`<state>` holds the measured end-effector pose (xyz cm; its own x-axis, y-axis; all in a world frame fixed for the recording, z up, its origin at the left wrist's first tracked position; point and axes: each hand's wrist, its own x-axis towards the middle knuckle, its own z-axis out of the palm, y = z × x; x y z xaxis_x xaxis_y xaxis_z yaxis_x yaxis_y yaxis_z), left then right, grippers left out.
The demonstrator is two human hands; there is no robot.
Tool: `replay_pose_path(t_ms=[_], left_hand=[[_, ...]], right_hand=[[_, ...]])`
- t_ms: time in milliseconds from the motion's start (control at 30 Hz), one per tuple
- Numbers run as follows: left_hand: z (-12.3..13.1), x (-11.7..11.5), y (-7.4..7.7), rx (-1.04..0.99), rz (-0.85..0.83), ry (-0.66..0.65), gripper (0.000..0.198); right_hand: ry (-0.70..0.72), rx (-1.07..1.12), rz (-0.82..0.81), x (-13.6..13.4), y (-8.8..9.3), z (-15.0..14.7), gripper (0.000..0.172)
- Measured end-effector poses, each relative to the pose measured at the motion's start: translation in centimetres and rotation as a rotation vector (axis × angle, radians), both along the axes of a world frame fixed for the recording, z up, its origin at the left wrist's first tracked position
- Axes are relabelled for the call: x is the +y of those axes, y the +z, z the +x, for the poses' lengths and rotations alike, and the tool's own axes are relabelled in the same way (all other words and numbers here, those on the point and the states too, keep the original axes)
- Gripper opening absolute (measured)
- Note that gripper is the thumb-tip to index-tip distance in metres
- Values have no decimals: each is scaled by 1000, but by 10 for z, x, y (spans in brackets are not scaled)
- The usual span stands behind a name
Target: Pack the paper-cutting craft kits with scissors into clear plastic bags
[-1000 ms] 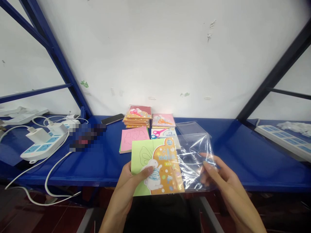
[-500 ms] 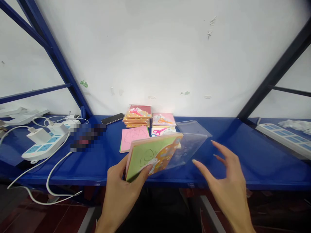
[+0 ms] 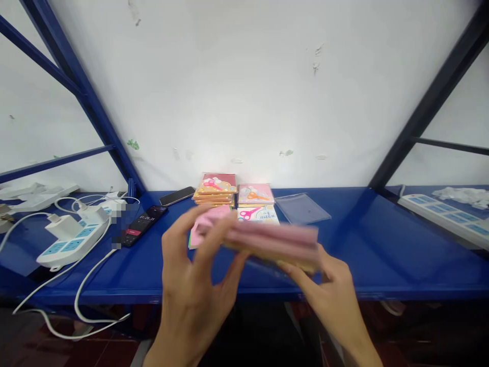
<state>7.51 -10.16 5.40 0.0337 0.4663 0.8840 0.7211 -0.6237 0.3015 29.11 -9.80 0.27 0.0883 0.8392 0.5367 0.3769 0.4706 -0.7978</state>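
A thick stack of pink and tan paper sheets [image 3: 278, 243], blurred by motion, is held edge-on above the front of the table. My left hand [image 3: 198, 275] curls around its left end, fingers over the top and thumb beneath. At the other end my right hand [image 3: 328, 288] grips from below, its thumb along the underside. A little clear film seems to show under the stack, though blur hides its shape. Behind it lie a pink sheet pile [image 3: 194, 239], partly covered by my left fingers, and a white card with pink scissors [image 3: 257, 214].
Wrapped paper packs [image 3: 216, 184] are piled by the wall, beside a second pile with orange scissors [image 3: 255, 193]. A clear plastic sleeve [image 3: 303, 208] lies flat to the right. Leftward are two phones [image 3: 143, 224], a power strip [image 3: 72, 244] and loose white cables; another strip [image 3: 446, 216] sits far right.
The paper stack has turned from a tilted green face to edge-on, pink side up, and shifted right. My right hand, open and apart before, has closed on its right end.
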Motion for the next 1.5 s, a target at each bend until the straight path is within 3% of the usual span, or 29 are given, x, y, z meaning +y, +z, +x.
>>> replay_pose_path(t_ms=[67, 133, 200, 267, 333, 467, 733, 867, 1033, 1300, 1400, 1500], left_hand=[[7, 8, -3, -323, -178, -108, 89], [10, 15, -7, -617, -521, -373, 94], [10, 19, -12, -764, -840, -600, 79], [8, 22, -16, -775, -960, -645, 53], [6, 24, -19, -727, -917, -581, 32], [0, 29, -30, -668, -793, -507, 20], [-11, 37, -62, -791, -688, -429, 26], [-19, 39, -69, -905, -639, -408, 27], [-26, 40, -66, -881, -676, -438, 26], [-37, 48, -46, -698, -748, -417, 29], [-41, 51, -46, -704, -766, -403, 31], [-40, 52, -50, -754, -767, -431, 34]], right_hand=[[33, 206, -147, 2, 1, -5, 19], [89, 370, -219, 4, 2, -7, 28], [103, 449, -237, 6, 3, -7, 31], [95, 462, -251, 8, 3, -5, 33], [88, 428, -269, 11, 4, -3, 37], [153, 238, -272, 21, 5, -1, 39], [338, 193, -257, 36, 3, -14, 30], [413, 134, -251, 42, 6, 3, 50], [383, 41, -292, 54, 13, 20, 52], [439, -494, -194, 75, 48, 15, 52], [569, -493, -222, 101, 45, 26, 46], [526, -606, -178, 141, 28, 28, 40]])
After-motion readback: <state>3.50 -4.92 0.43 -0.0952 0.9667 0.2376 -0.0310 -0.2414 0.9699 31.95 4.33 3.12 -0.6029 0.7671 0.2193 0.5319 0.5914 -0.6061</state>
